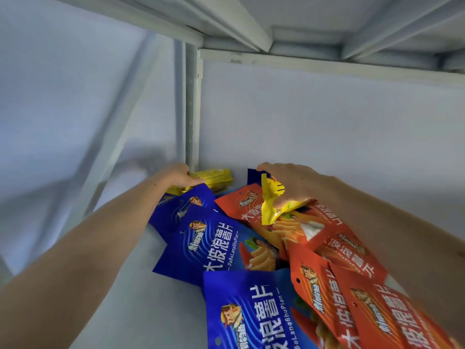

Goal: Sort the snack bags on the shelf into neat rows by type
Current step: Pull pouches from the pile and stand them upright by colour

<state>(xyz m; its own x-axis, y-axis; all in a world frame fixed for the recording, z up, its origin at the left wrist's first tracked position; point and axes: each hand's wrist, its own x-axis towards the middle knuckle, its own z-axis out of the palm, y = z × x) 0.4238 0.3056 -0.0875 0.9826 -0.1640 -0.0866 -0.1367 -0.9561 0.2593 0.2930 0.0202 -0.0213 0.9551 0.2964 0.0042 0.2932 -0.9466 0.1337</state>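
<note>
While both bare forearms reach deep into the shelf bay, the head view looks down along them toward the back corner at mid-frame. The left hand [176, 176] lies on a stack of flat yellow packets [214, 178] tucked against the grey metal upright [192, 109]; its fingers are curled over the stack's near edge, thumb pressing on top. The right hand [289, 182], right of centre, holds a crinkled yellow bag [270, 205] — glossy foil, bent and creased, one sealed end sticking up and another hanging below the palm. How its fingers sit underneath cannot be told, though the bag is plainly pinched beneath the hand.

Below and between the hands, the snack bags lie in a loose overlapping heap on the pale, smooth shelf board [130, 285]. Blue bags [216, 250] — slick, flat pouches with white lettering and a ridged-chip picture — fan from the middle down to the bottom edge. Orange-red bags [334, 260] of the same shape and print spread from centre to the lower right, partly under the right forearm and overlapping the blue ones. A dark blue corner pokes out behind the right hand.

A matte white back panel [327, 127] fills the right half, with the ribbed underside of the shelf above [327, 26] across the top.
</note>
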